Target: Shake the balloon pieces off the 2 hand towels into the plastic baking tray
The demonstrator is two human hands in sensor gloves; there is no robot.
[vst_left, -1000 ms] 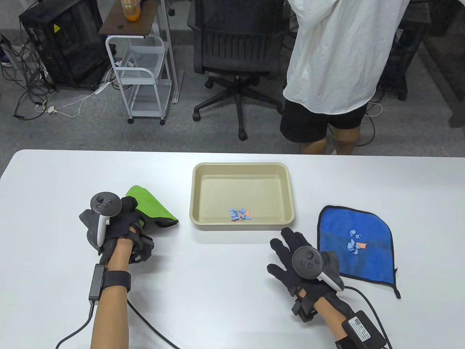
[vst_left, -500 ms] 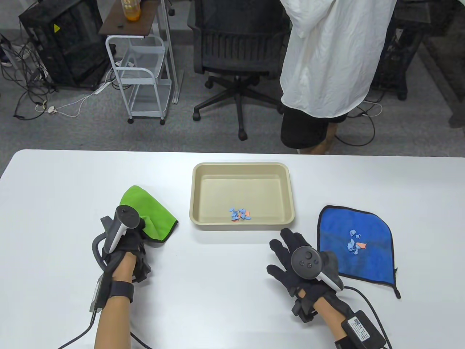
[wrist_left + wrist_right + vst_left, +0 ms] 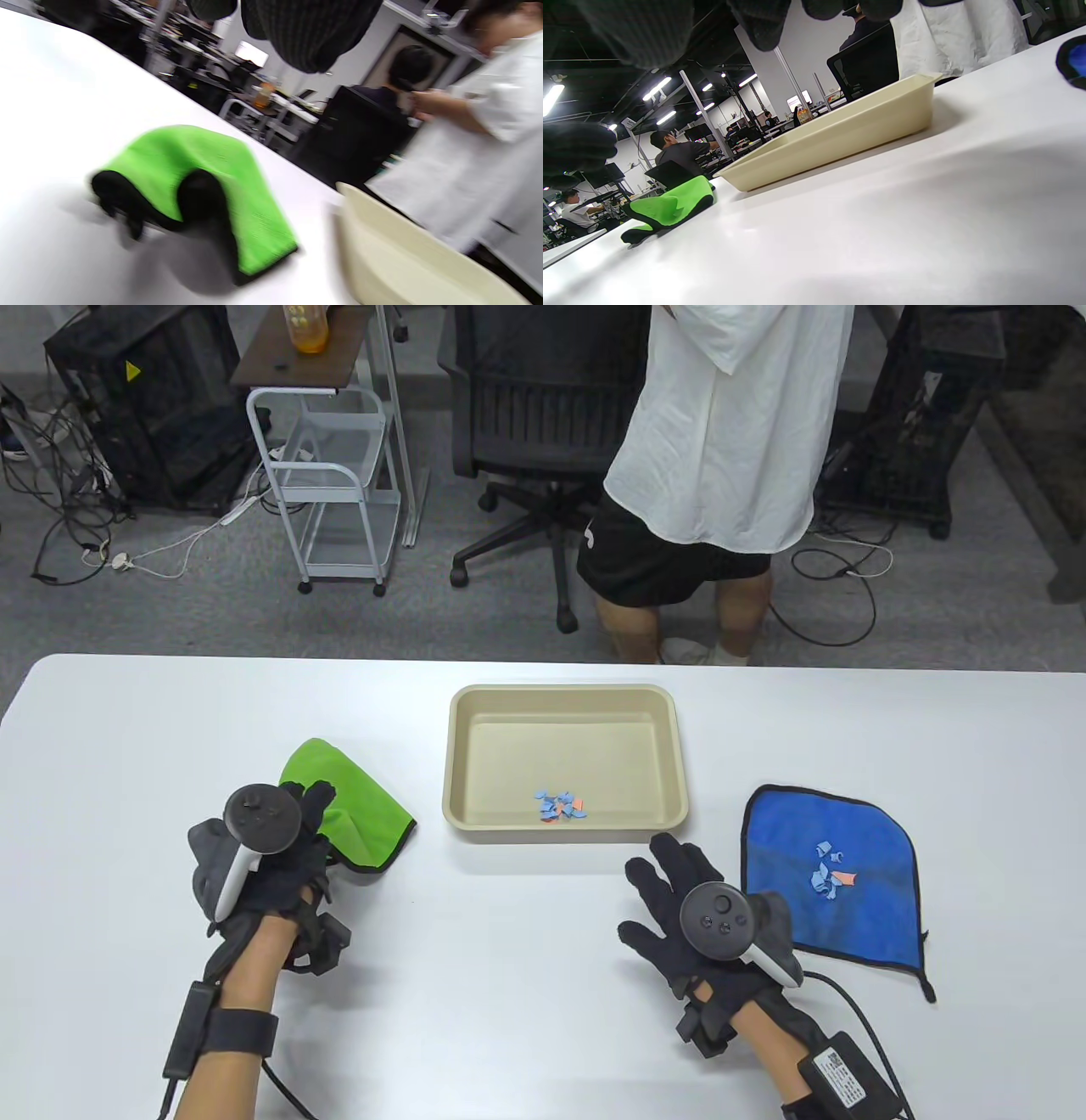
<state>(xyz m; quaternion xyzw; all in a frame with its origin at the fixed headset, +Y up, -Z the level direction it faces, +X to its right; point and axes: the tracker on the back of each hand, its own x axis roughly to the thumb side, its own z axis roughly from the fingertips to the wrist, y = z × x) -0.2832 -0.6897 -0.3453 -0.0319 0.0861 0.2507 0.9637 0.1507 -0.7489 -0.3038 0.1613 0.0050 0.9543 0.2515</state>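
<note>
Green towel [image 3: 352, 806] is seen crumpled on the white worktop [image 3: 509, 984] at the tray's nine o'clock, with a fold arched up in the left wrist view. Just at its seven o'clock the left hand [image 3: 263, 861] is held, its fingers [image 3: 318, 797] extended and released, their tips over the towel's edge; contact cannot be told. Beige plastic baking tray [image 3: 564, 700] is placed centrally, with balloon pieces [image 3: 560, 806] gathered near its six o'clock wall. Right hand [image 3: 696, 912] is laid open on the worktop, its fingers spread, gripping nothing. At its three o'clock the blue towel [image 3: 857, 916] is spread flat, with more pieces [image 3: 831, 878] on it.
</note>
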